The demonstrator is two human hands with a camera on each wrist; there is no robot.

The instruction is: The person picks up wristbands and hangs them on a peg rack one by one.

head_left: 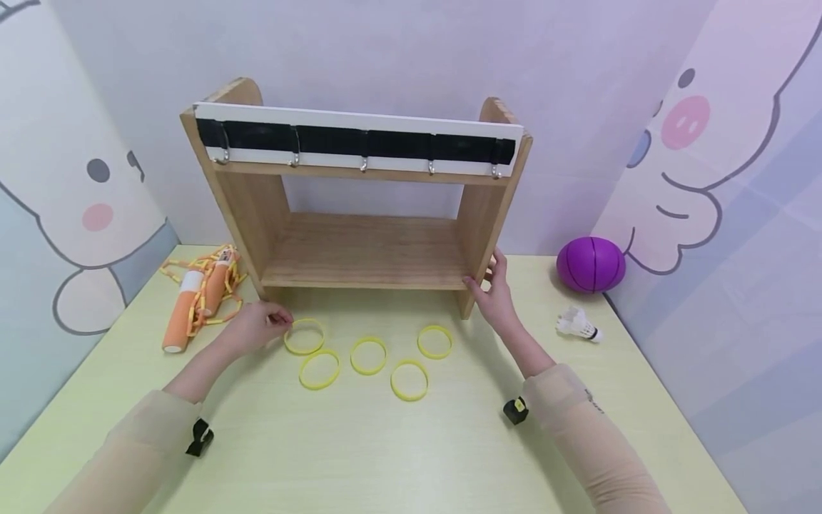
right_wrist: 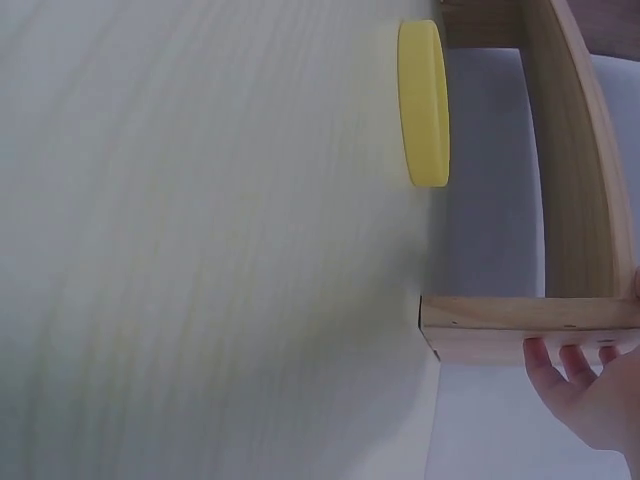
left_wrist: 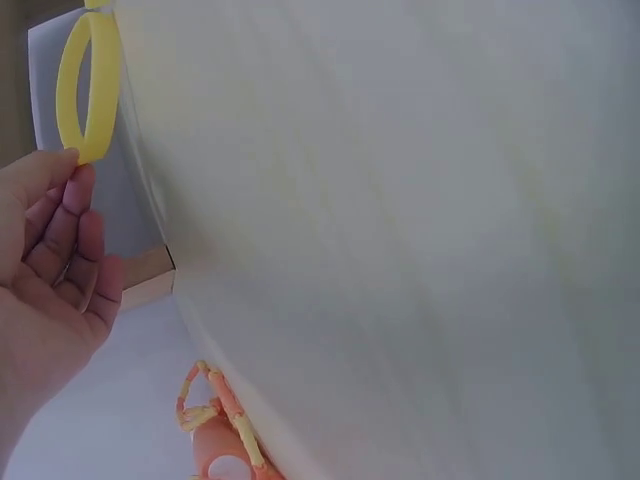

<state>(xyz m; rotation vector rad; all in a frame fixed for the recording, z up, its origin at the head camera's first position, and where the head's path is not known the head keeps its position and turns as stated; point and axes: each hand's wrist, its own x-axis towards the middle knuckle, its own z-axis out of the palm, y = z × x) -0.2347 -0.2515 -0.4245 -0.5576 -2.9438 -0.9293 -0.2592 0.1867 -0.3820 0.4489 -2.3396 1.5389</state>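
Thumb and forefinger of my left hand [head_left: 257, 327] pinch the edge of a yellow ring [left_wrist: 104, 90], a thin flat band. In the left wrist view the ring stands tilted up from the fingertips. My right hand [head_left: 496, 300] grips the lower right side of a wooden shelf [head_left: 366, 251], thumb at the front edge and fingers on the outer face. Several other yellow rings lie in front of the shelf, among them one ring [head_left: 409, 399] nearest me and another ring [head_left: 434, 356] on the right. Metal hooks [head_left: 364, 165] line the white strip [head_left: 359, 118] across the shelf top.
An orange-handled jump rope [head_left: 178, 321] lies on the left of the table [head_left: 359, 464]. To the right are a purple ball [head_left: 591, 265] and a white shuttlecock [head_left: 578, 325]. Behind the shelf rises a wall [head_left: 385, 50].
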